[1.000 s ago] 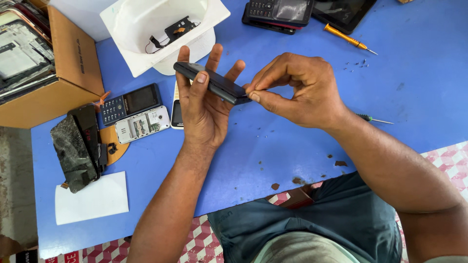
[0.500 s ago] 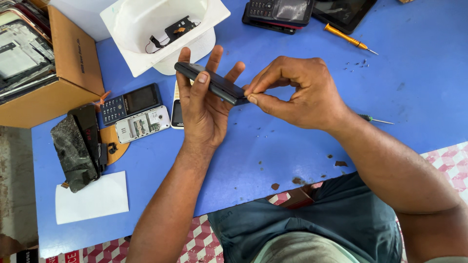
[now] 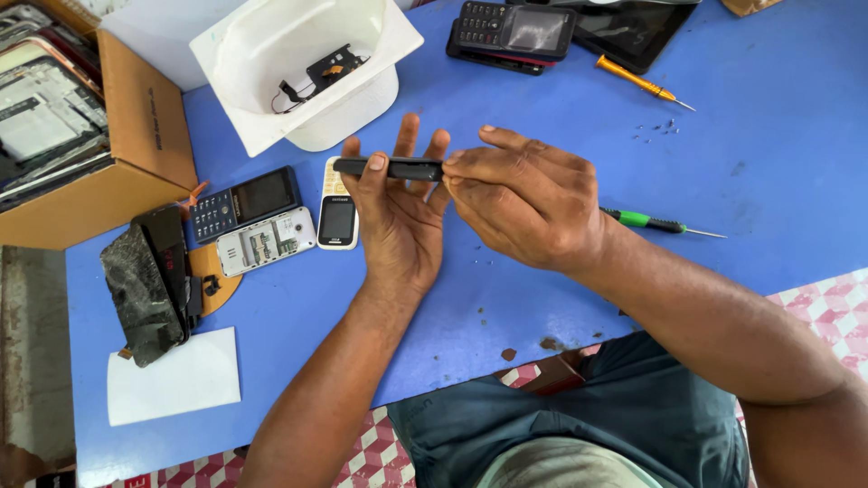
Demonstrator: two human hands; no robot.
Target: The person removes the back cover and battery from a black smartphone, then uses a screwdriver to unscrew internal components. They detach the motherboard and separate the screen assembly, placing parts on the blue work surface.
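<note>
A slim black phone (image 3: 389, 167) is held edge-on above the blue table (image 3: 768, 154), lying level across the left hand (image 3: 398, 221), whose palm faces up with the thumb pressed on the near edge and the fingers spread behind it. The right hand (image 3: 529, 203) pinches the phone's right end between thumb and fingertips. Against the earlier frames, the phone has levelled out from a tilt that dropped toward the right, and both hands sit slightly lower over the table; nothing else has shifted. Just beside the left hand lie a small white phone (image 3: 338, 206), a bare grey phone back with exposed metal contacts (image 3: 266, 242) and a dark keypad phone (image 3: 244, 201). Farther left rest a cracked, dull black screen panel (image 3: 140, 294) and a plain white card (image 3: 176, 378). A white moulded plastic tray (image 3: 235, 54) holding small black parts stands behind, next to a cardboard box (image 3: 145, 117). A green-handled screwdriver (image 3: 655, 221) lies past the right wrist; an orange-handled one (image 3: 637, 81) lies farther off.
</note>
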